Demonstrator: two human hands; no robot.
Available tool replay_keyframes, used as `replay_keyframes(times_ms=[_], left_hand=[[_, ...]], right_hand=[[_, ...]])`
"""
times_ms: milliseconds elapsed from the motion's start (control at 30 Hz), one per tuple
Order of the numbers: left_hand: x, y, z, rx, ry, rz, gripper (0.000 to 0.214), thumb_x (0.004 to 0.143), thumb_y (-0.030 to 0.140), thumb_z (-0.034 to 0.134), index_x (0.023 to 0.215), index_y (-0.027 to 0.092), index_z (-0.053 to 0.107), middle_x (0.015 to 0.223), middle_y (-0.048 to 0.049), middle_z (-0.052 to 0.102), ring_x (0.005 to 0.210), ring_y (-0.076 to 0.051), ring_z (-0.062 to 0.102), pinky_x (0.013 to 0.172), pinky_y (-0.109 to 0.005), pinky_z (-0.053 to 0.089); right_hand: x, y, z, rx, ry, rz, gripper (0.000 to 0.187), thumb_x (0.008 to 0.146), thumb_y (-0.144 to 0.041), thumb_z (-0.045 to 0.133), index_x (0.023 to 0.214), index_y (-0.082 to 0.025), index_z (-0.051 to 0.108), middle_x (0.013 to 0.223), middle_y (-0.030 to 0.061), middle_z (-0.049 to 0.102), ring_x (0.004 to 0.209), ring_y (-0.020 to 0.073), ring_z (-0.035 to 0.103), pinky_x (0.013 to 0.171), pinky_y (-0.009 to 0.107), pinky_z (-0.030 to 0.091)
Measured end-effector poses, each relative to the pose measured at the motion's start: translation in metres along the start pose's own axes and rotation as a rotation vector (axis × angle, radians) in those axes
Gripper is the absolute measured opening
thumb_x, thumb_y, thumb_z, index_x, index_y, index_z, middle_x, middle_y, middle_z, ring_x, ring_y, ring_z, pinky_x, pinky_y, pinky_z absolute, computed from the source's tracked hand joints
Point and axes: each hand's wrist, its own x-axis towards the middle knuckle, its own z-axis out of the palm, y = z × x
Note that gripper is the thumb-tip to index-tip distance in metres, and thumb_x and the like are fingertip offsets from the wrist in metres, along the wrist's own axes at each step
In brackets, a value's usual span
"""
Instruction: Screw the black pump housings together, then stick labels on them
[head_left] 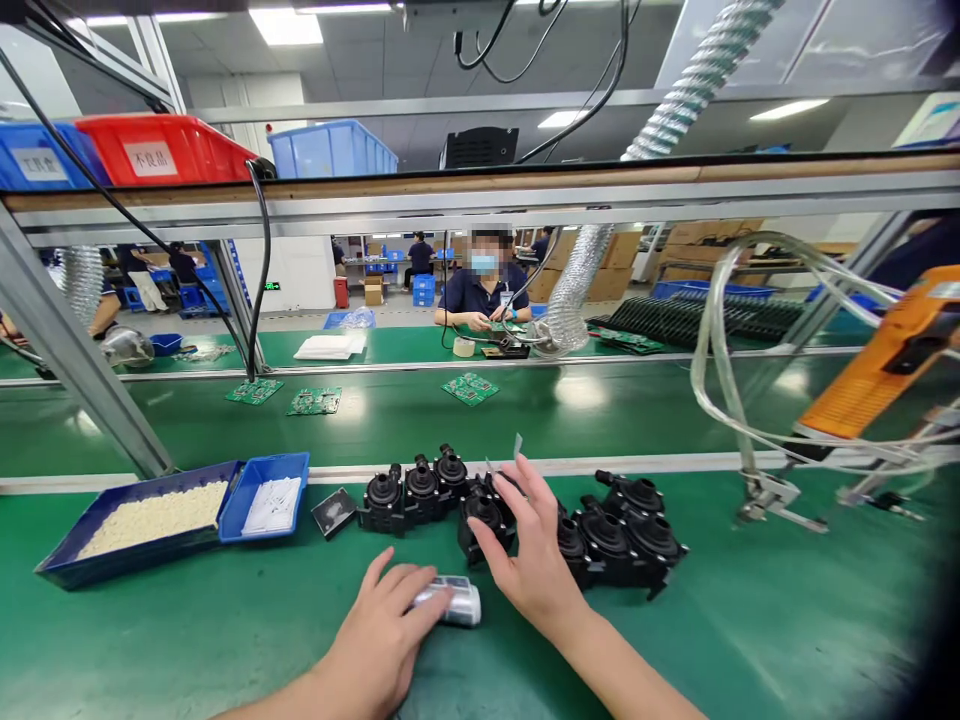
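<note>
- The left hand (390, 625) lies low on the green worktop (225, 640), with its fingers draped over a small white device (459, 604) that rests flat on the surface.
- Its grip is apart: the fingers lie along the top of the device and the thumb stands off to the side, so nothing is clamped.
- The right hand (529, 555) reaches forward over a black pump housing (480, 518) in the middle of the worktop, with the thumb against the housing.
- Its grip is also apart, with the fingers spread and stretched out across the black parts.
- A thin pale sliver (517, 445) shows just beyond the fingertips. I cannot tell what it is or whether the hand holds it.
- A row of three more pump housings (420, 487) stands just to the left of that one, touching one another.
- Another cluster of pump housings (626, 530) sits just to the right of the right hand.
- A small dark square piece (334, 512) lies beside the left end of the row.
- Further left, a large blue tray (56, 565) holds small whitish parts, and a smaller blue tray (300, 470) with white pieces rests against it.
- Beyond a metal rail, green circuit boards (470, 388) lie on the belt.
- A co-worker (484, 295) sits across the line, facing this way.
- An orange tool (885, 360) hangs at the right among loops of clear tubing (709, 340).
</note>
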Motion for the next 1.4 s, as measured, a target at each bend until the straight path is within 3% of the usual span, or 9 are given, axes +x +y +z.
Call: replay_keyframes(times_ms=[167, 267, 367, 533, 700, 800, 900, 1133, 1400], left_hand=[[-0.01, -0.003, -0.003, 0.226, 0.218, -0.17, 0.052, 0.081, -0.005, 0.05, 0.128, 0.013, 0.063, 0.153, -0.0277, 0.053, 0.133, -0.048, 0.056, 0.11, -0.082, 0.036], [-0.016, -0.003, 0.003, 0.027, 0.315, -0.077, 0.059, 0.089, -0.005, 0.047, 0.141, 0.02, 0.054, 0.161, -0.023, 0.043, 0.147, -0.039, 0.045, 0.116, -0.063, 0.044], [-0.017, -0.004, 0.01, -0.393, 0.271, -0.053, 0.064, 0.097, 0.005, 0.053, 0.155, 0.028, 0.038, 0.163, -0.0182, 0.04, 0.152, -0.031, 0.042, 0.119, -0.048, 0.048], [-0.008, -0.005, 0.009, -1.052, 0.164, -0.051, 0.107, 0.085, 0.022, 0.084, 0.165, 0.043, 0.015, 0.172, -0.0131, 0.028, 0.158, -0.038, 0.03, 0.127, -0.059, 0.034], [-0.008, -0.009, 0.011, -1.343, -0.036, -0.127, 0.112, 0.075, 0.025, 0.094, 0.163, 0.042, 0.026, 0.167, -0.0136, 0.038, 0.153, -0.038, 0.04, 0.127, -0.059, 0.03], [-0.01, -0.013, 0.017, -1.399, -0.021, -0.253, 0.127, 0.06, 0.034, 0.103, 0.162, 0.037, 0.028, 0.167, -0.0163, 0.034, 0.156, -0.041, 0.03, 0.129, -0.059, 0.022], [-0.007, -0.01, 0.015, -1.427, 0.009, -0.367, 0.132, 0.052, 0.044, 0.105, 0.161, 0.032, 0.032, 0.144, -0.0158, 0.049, 0.14, -0.038, 0.049, 0.12, -0.053, 0.036], [0.005, -0.001, 0.001, -1.555, 0.054, -0.48, 0.118, 0.063, 0.039, 0.101, 0.159, 0.034, 0.033, 0.129, -0.0109, 0.059, 0.112, -0.026, 0.064, 0.095, -0.038, 0.05], [0.006, -0.006, 0.005, -1.578, 0.188, -0.538, 0.089, 0.079, 0.041, 0.091, 0.151, 0.028, 0.04, 0.133, -0.014, 0.065, 0.119, -0.028, 0.067, 0.103, -0.042, 0.049]], right_hand=[[-0.002, -0.002, 0.006, 0.279, -0.018, 0.161, 0.062, 0.104, -0.021, 0.063, 0.158, -0.034, 0.035, 0.167, 0.0122, 0.015, 0.139, 0.0319, 0.05, 0.101, 0.051, 0.066], [-0.006, -0.014, 0.006, 0.352, 0.033, 0.185, 0.056, 0.106, -0.018, 0.059, 0.155, -0.036, 0.039, 0.166, 0.0116, 0.019, 0.132, 0.0286, 0.057, 0.097, 0.047, 0.068], [-0.017, -0.033, 0.006, 0.425, 0.023, 0.189, 0.053, 0.107, -0.014, 0.054, 0.154, -0.036, 0.04, 0.166, 0.0129, 0.02, 0.134, 0.0299, 0.057, 0.1, 0.048, 0.066], [-0.04, -0.063, 0.007, 0.521, -0.097, 0.103, 0.058, 0.105, -0.007, 0.045, 0.156, -0.034, 0.036, 0.161, 0.0163, 0.032, 0.151, 0.0378, 0.038, 0.1, 0.052, 0.066], [-0.042, -0.07, 0.006, 0.454, -0.158, -0.095, 0.067, 0.102, -0.004, 0.045, 0.159, -0.036, 0.029, 0.152, 0.0155, 0.047, 0.148, 0.0374, 0.042, 0.109, 0.062, 0.056], [-0.041, -0.062, 0.004, 0.548, -0.19, 0.047, 0.06, 0.106, -0.007, 0.035, 0.16, -0.031, 0.028, 0.163, 0.0161, 0.027, 0.155, 0.0359, 0.029, 0.11, 0.056, 0.058], [-0.043, -0.051, 0.006, 0.526, -0.201, 0.169, 0.056, 0.108, -0.011, 0.034, 0.161, -0.028, 0.026, 0.168, 0.0148, 0.014, 0.155, 0.0345, 0.028, 0.116, 0.055, 0.054], [-0.04, -0.042, 0.013, 0.362, -0.052, 0.234, 0.054, 0.108, -0.017, 0.044, 0.159, -0.031, 0.033, 0.166, 0.0131, 0.021, 0.145, 0.0319, 0.04, 0.102, 0.047, 0.062], [-0.035, -0.057, -0.003, 0.892, -0.058, 0.665, 0.079, 0.098, -0.036, 0.07, 0.159, -0.044, 0.021, 0.163, 0.0129, 0.022, 0.124, 0.0275, 0.052, 0.07, 0.031, 0.062]])
